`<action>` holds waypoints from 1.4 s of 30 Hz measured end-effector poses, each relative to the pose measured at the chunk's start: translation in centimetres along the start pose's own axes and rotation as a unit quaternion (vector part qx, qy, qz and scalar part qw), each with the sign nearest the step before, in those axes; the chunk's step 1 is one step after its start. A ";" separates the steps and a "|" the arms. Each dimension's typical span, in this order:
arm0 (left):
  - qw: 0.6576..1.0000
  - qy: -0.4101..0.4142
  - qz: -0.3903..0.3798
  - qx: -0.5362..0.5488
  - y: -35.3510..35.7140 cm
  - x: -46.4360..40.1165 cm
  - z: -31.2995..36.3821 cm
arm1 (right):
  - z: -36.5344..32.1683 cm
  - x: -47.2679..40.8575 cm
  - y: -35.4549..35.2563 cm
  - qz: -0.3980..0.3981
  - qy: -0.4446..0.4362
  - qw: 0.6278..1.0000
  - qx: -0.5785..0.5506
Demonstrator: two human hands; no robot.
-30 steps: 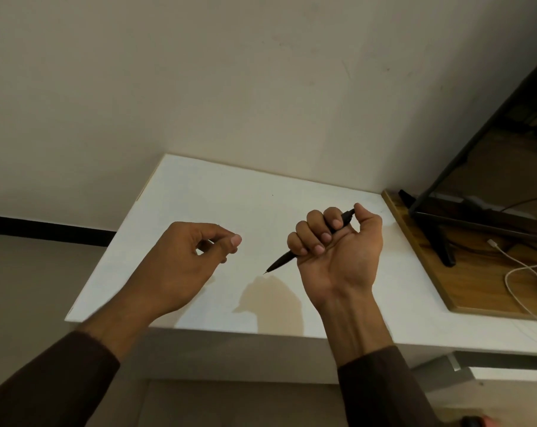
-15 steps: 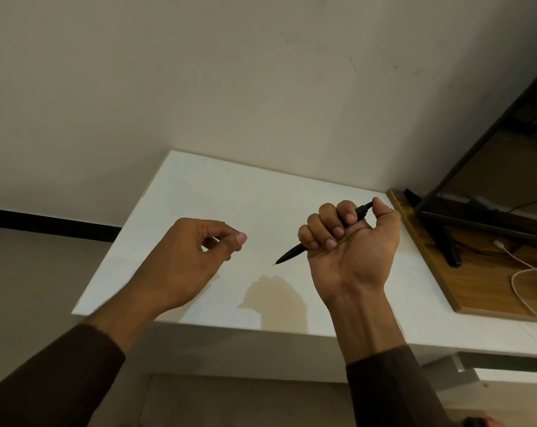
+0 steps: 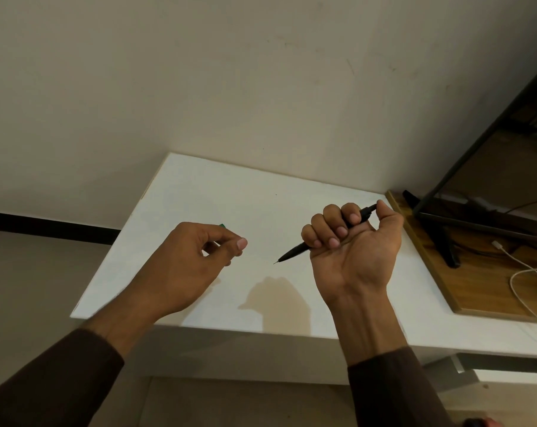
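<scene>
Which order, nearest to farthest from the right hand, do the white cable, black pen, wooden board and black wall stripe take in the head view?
1. black pen: gripped in the right hand itself.
2. wooden board: just to its right.
3. white cable: farther right, lying on the board.
4. black wall stripe: far left, low on the wall.

white table (image 3: 230,192) | wooden board (image 3: 476,291) right | dark-framed screen (image 3: 507,167) | white cable (image 3: 497,244)
</scene>
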State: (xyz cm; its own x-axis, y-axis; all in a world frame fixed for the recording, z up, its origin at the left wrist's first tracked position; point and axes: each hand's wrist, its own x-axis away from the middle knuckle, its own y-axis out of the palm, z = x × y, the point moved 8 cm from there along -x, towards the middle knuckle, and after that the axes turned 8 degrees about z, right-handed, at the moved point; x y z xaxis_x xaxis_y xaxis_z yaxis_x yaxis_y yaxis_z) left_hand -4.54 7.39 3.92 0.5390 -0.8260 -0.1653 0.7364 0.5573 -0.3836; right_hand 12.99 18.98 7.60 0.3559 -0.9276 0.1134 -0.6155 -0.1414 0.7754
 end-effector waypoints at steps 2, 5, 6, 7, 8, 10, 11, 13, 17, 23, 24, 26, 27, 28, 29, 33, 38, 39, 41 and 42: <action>1.000 -0.002 -0.003 0.000 0.0 0.0 0.0 | -0.1 0.0 -0.1 0.003 -0.002 1.000 -0.001; 1.000 -0.002 -0.007 -0.003 0.0 0.1 -0.1 | -0.2 -0.1 -0.2 0.007 -0.006 1.000 -0.002; 1.000 -0.002 -0.007 -0.004 0.0 0.1 -0.1 | -0.2 -0.1 -0.2 0.009 -0.007 1.000 -0.002; 1.000 -0.003 -0.008 -0.004 0.0 0.1 -0.1 | -0.2 -0.1 -0.2 0.009 -0.007 1.000 -0.001; 1.000 -0.004 -0.009 -0.004 0.0 0.1 -0.2 | -0.3 -0.1 -0.2 0.010 -0.008 1.000 -0.001; 1.000 -0.006 -0.017 -0.009 0.2 0.1 -0.2 | -0.3 -0.1 -0.3 0.011 -0.008 1.000 -0.003; 1.000 -0.009 -0.023 -0.012 0.3 0.2 -0.2 | -0.3 -0.1 -0.3 0.012 -0.008 1.000 -0.005; 0.999 -0.016 -0.036 -0.015 0.5 0.3 -0.3 | -0.4 -0.1 -0.4 0.015 -0.011 1.000 -0.005; 0.998 -0.020 -0.050 -0.022 0.7 0.5 -0.4 | -0.5 -0.1 -0.4 0.016 -0.012 1.000 -0.004; 0.997 -0.020 -0.064 -0.027 0.8 0.6 -0.3 | -0.6 -0.3 -0.4 0.013 -0.014 1.000 -0.007; 0.997 -0.018 -0.068 -0.026 0.9 0.6 -0.2 | -0.7 -0.3 -0.4 0.014 -0.014 1.000 -0.007; 0.997 -0.014 -0.076 -0.029 1.0 0.7 -0.2 | -0.7 -0.3 -0.4 0.014 -0.015 1.000 -0.008; 0.996 -0.012 -0.079 -0.031 1.1 0.7 -0.1 | -0.6 -0.3 -0.4 0.014 -0.015 1.000 -0.008; 0.996 -0.011 -0.083 -0.033 1.1 0.8 -0.2 | -0.6 -0.3 -0.4 0.014 -0.015 1.000 -0.007; 0.996 -0.011 -0.087 -0.035 1.2 0.9 -0.2 | -0.6 -0.3 -0.4 0.014 -0.016 1.000 -0.007; 0.993 -0.014 -0.112 -0.033 1.5 1.1 -0.2 | -0.6 -0.3 -0.5 0.017 -0.017 1.000 -0.010; 0.989 -0.017 -0.142 -0.025 2.1 1.5 0.1 | -0.7 -0.3 -0.5 0.018 -0.017 1.000 -0.010; 0.989 -0.018 -0.145 -0.022 2.1 1.5 0.2 | -0.7 -0.3 -0.5 0.018 -0.016 1.000 -0.011; 0.988 -0.018 -0.151 -0.015 2.2 1.6 0.3 | -0.7 -0.3 -0.5 0.017 -0.015 1.000 -0.011; 0.988 -0.018 -0.154 -0.013 2.2 1.7 0.3 | -0.6 -0.2 -0.5 0.018 -0.015 1.000 -0.012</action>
State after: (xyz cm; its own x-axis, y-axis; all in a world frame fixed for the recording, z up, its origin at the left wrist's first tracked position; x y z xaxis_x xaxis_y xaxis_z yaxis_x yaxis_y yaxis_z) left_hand -1.88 7.22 3.08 0.3049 -0.9524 -0.0052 0.8576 0.2770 -0.4334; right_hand 13.62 19.48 7.61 0.3131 -0.9417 0.1228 -0.6107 -0.1006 0.7855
